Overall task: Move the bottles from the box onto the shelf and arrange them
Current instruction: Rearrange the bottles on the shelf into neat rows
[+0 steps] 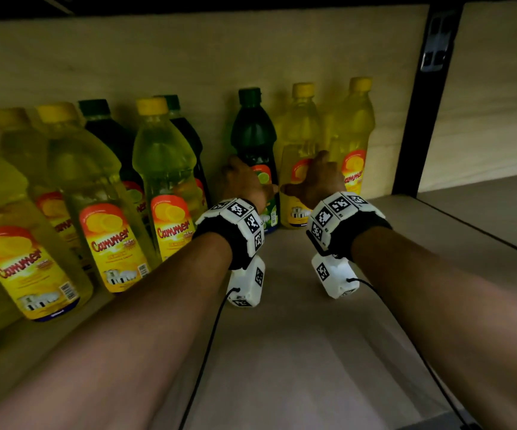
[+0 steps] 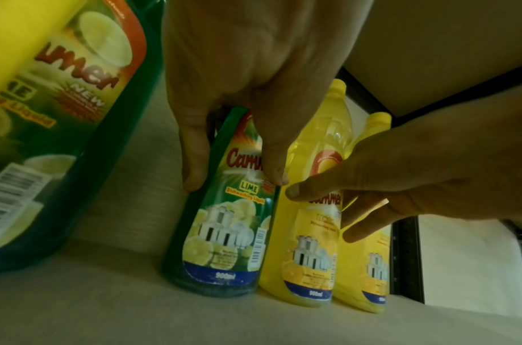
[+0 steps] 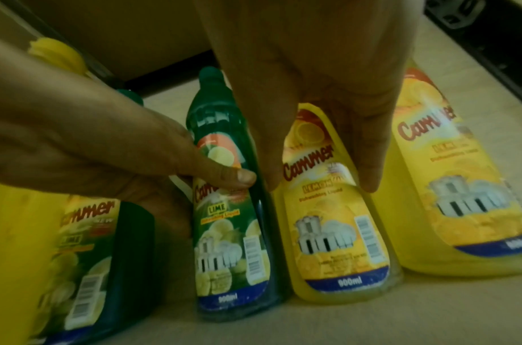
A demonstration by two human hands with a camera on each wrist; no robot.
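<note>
Nearest the camera, two bare forearms reach over the pale shelf board point(image 1: 282, 352), each wrist wearing a white block printed with black-and-white markers. Beyond them, the left hand point(image 1: 244, 181) wraps round the green lime bottle point(image 1: 254, 135), thumb on its right flank and fingers curled about its left side, as the left wrist view shows. Immediately right of the green lime bottle, touching it, stands a yellow lemon bottle point(image 1: 300, 131); the right hand point(image 1: 316, 178) grips this one, thumb at the seam between the two bottles and fingers down its other side. The two thumbs almost meet. A second yellow bottle point(image 1: 354, 128) stands just right of the held lemon bottle, beside the black upright post point(image 1: 421, 119). All three stand upright against the back panel point(image 1: 189, 57). Left of the green lime bottle, past a small gap, a cluster of yellow and dark green bottles point(image 1: 102, 187) fills the shelf board in rows running toward the camera.
</note>
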